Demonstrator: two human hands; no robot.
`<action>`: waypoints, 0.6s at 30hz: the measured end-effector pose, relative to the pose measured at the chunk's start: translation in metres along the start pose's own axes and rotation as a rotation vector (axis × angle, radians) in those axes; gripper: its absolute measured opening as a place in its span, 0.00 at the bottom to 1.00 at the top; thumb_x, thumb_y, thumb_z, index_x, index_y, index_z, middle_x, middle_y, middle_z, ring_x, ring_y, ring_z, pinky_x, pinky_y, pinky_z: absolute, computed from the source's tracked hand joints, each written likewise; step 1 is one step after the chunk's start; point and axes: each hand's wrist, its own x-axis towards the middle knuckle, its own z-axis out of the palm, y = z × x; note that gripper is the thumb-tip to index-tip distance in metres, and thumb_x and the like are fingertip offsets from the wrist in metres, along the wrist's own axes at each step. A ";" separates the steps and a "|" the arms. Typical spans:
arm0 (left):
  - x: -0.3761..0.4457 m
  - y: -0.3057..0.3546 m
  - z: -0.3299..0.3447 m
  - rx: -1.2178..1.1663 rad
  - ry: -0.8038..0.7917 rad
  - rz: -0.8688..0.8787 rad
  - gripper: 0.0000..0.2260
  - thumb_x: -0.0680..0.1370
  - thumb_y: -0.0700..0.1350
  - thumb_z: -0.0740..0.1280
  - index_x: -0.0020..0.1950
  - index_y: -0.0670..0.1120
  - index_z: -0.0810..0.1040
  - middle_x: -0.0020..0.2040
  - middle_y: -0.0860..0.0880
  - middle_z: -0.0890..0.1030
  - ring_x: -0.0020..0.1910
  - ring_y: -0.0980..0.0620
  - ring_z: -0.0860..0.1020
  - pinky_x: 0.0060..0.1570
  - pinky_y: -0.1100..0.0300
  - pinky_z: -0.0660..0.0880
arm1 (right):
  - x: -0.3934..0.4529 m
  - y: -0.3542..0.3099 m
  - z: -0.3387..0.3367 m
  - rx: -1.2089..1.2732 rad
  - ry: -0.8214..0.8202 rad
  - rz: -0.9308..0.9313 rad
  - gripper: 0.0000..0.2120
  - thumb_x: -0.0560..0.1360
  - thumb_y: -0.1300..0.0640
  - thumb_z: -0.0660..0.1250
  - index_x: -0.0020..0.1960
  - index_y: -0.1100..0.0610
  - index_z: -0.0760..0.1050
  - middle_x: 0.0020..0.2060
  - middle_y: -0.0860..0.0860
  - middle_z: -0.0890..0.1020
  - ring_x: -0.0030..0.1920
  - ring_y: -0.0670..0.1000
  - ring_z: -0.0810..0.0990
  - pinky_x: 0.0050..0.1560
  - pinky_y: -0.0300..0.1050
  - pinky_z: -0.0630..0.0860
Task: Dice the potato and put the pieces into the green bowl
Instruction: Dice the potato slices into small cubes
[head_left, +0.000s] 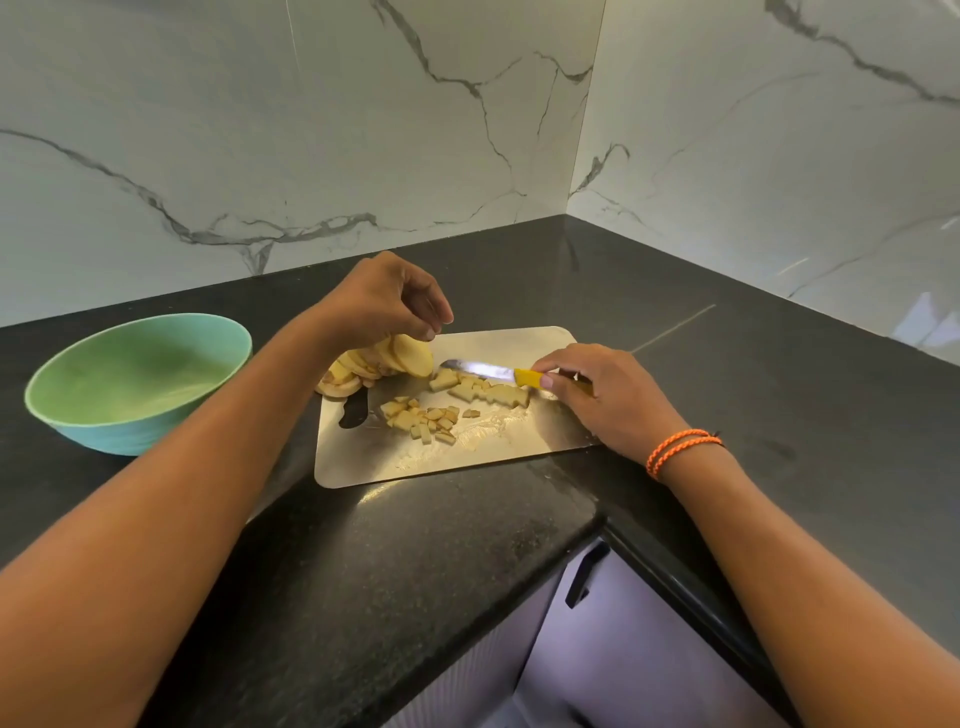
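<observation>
Head view. The right hand (597, 395) grips the yellow handle of the knife (485, 371), whose blade lies low over a row of cut strips (488, 392) just beyond its fingertips. The left hand (387, 301) hovers with fingers curled, thumb and forefinger nearly meeting above the slices (395, 358); whether it pinches anything cannot be told. The slices lean in a fanned stack directly beneath that hand, at the far left of the board (441, 462). Finished dice (421, 418) lie scattered between the two hands, nearer the person. The bowl (137, 379) stands on the counter (415, 545), well to the left of the left forearm, and appears to hold no potato.

Probable hazards: the leaning stack may topple when one slice is drawn out; wet starch on the smooth metal board could let strips slide under the blade, giving uneven dice or carrying the edge towards the left fingertips; dice near the board's edge may roll onto the counter during transfer, the bowl being well apart.
</observation>
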 end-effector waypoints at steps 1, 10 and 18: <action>0.000 0.000 0.000 0.009 -0.024 0.002 0.11 0.73 0.31 0.78 0.50 0.45 0.88 0.44 0.48 0.88 0.45 0.52 0.87 0.51 0.57 0.83 | 0.000 0.000 0.000 0.028 -0.022 -0.023 0.11 0.84 0.49 0.63 0.62 0.47 0.82 0.54 0.43 0.83 0.54 0.46 0.78 0.57 0.51 0.78; -0.001 -0.004 -0.024 0.275 -0.341 -0.167 0.15 0.76 0.53 0.77 0.63 0.58 0.83 0.64 0.56 0.79 0.65 0.54 0.75 0.68 0.49 0.73 | -0.011 0.011 -0.009 0.086 0.041 0.066 0.11 0.83 0.52 0.65 0.61 0.50 0.83 0.55 0.45 0.83 0.56 0.47 0.78 0.60 0.52 0.78; -0.005 -0.005 -0.023 0.281 -0.422 -0.198 0.21 0.73 0.45 0.81 0.63 0.60 0.82 0.67 0.52 0.75 0.67 0.47 0.74 0.68 0.47 0.76 | -0.014 0.009 -0.006 0.125 0.062 0.017 0.10 0.83 0.54 0.66 0.58 0.51 0.84 0.52 0.43 0.83 0.54 0.46 0.79 0.57 0.51 0.79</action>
